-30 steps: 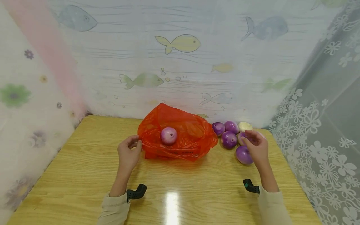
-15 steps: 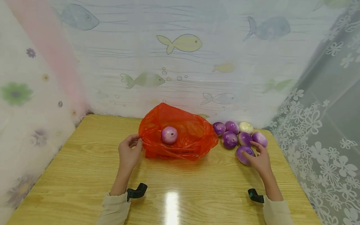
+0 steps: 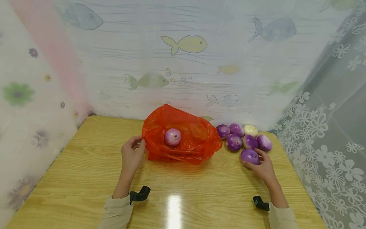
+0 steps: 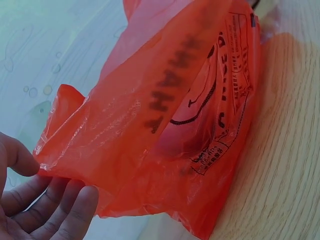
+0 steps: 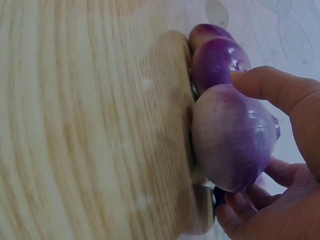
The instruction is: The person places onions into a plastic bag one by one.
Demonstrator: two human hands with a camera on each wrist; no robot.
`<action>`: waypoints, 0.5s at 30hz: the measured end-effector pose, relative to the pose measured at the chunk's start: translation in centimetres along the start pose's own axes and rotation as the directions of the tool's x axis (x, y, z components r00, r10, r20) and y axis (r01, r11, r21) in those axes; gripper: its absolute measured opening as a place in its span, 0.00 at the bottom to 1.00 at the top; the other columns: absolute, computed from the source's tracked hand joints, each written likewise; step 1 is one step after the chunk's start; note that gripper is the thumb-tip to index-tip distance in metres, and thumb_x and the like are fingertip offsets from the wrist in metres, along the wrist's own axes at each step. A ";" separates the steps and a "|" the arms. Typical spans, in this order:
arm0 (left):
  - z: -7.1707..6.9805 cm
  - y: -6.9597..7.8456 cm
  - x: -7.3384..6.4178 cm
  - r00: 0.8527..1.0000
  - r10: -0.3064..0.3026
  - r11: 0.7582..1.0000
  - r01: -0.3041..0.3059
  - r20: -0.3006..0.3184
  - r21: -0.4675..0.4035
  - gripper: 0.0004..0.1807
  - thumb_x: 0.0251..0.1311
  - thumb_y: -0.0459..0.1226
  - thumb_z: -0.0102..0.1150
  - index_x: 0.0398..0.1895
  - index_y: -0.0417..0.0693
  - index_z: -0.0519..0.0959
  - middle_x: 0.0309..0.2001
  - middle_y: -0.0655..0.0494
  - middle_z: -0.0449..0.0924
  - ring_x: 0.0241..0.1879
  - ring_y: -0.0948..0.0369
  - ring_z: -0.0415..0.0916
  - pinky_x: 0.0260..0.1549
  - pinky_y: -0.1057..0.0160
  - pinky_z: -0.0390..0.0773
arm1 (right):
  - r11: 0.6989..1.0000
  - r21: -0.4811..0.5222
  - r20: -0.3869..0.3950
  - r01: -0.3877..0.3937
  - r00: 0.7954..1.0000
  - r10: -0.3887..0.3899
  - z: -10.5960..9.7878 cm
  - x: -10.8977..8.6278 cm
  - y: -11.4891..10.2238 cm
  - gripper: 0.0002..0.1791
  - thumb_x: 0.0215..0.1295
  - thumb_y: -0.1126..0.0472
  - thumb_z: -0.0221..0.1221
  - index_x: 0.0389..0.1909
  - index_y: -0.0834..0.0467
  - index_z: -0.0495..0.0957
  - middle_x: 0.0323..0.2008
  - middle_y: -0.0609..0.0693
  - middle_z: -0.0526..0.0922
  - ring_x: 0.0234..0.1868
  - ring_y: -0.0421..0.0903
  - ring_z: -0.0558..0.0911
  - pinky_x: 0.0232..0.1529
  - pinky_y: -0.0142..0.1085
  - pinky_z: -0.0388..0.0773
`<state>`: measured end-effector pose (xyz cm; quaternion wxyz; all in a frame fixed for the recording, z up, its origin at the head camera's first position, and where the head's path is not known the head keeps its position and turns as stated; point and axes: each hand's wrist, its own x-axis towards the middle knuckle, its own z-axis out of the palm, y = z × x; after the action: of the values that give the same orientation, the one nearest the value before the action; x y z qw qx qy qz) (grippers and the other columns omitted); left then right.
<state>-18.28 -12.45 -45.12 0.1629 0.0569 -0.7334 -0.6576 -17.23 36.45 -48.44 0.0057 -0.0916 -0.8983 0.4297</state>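
Observation:
My left hand (image 3: 133, 153) pinches the left edge of a red plastic bag (image 3: 194, 133) between thumb and fingers. The bag's mouth gapes, and a pale purple onion (image 3: 172, 137) sits in it. In the left wrist view, dark print shows on the bag (image 4: 135, 175). At the right, my right hand (image 3: 266, 167) has its thumb and fingers around the nearest purple onion (image 3: 249, 156). In the right wrist view this onion (image 5: 232, 135) rests at the table surface, with the thumb on one side and fingers curled on the other.
Several purple onions (image 3: 233, 142) and one whitish onion (image 3: 250, 130) lie clustered at the back right of the wooden table (image 3: 183, 187). Behind the table hangs a fish-patterned curtain (image 3: 188, 63). A flower-patterned curtain (image 3: 320, 143) runs along the right side.
My right hand has moved from above the onions down toward me and closed its fingers around the nearest onion. The left hand keeps its pinch on the bag.

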 end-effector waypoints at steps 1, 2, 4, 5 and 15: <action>0.0 0.0 0.0 1.000 0.000 1.000 0.000 0.000 0.003 0.13 0.71 0.31 0.54 0.50 0.30 0.81 0.42 0.35 0.80 0.29 0.66 0.81 0.30 0.68 0.86 | 1.000 -0.005 0.000 0.002 1.000 -0.002 0.0 0.0 0.1 0.47 0.63 0.56 0.69 0.76 0.68 0.54 0.71 0.72 0.59 0.64 0.65 0.67 0.58 0.51 0.74; 0.0 0.1 -0.1 1.000 0.000 1.000 0.000 0.002 0.003 0.13 0.71 0.32 0.54 0.50 0.31 0.81 0.43 0.34 0.80 0.29 0.65 0.81 0.29 0.69 0.86 | 1.000 -0.007 -0.001 0.004 1.000 -0.004 0.0 0.0 0.1 0.48 0.63 0.56 0.69 0.76 0.68 0.54 0.71 0.72 0.59 0.64 0.65 0.68 0.57 0.49 0.74; 0.0 0.1 -0.1 1.000 0.003 1.000 -0.003 0.002 0.003 0.14 0.72 0.33 0.54 0.51 0.31 0.81 0.44 0.34 0.81 0.29 0.63 0.81 0.29 0.71 0.85 | 1.000 -0.010 -0.004 0.002 1.000 -0.003 0.0 0.0 0.1 0.48 0.63 0.57 0.69 0.76 0.68 0.54 0.71 0.71 0.61 0.64 0.64 0.69 0.54 0.42 0.75; 0.0 0.2 -0.2 1.000 0.004 1.000 -0.004 0.001 0.001 0.14 0.72 0.34 0.54 0.51 0.31 0.81 0.44 0.34 0.81 0.29 0.63 0.82 0.29 0.72 0.84 | 1.000 -0.010 -0.005 -0.002 1.000 0.002 -0.1 -0.1 0.2 0.47 0.63 0.57 0.69 0.76 0.68 0.54 0.70 0.71 0.61 0.63 0.64 0.69 0.52 0.38 0.75; 0.4 0.3 -0.3 0.999 0.035 0.995 -0.032 -0.032 0.095 0.19 0.64 0.44 0.69 0.47 0.37 0.83 0.43 0.42 0.84 0.35 0.61 0.80 0.33 0.74 0.83 | 0.998 0.031 0.019 -0.049 0.999 0.049 -0.2 -0.1 0.4 0.48 0.64 0.59 0.68 0.78 0.67 0.51 0.72 0.69 0.60 0.64 0.62 0.69 0.42 0.18 0.68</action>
<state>-18.13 -11.92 -44.95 0.1833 0.0632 -0.7617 -0.6183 -17.07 36.82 -48.63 -0.0117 -0.1096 -0.8890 0.4445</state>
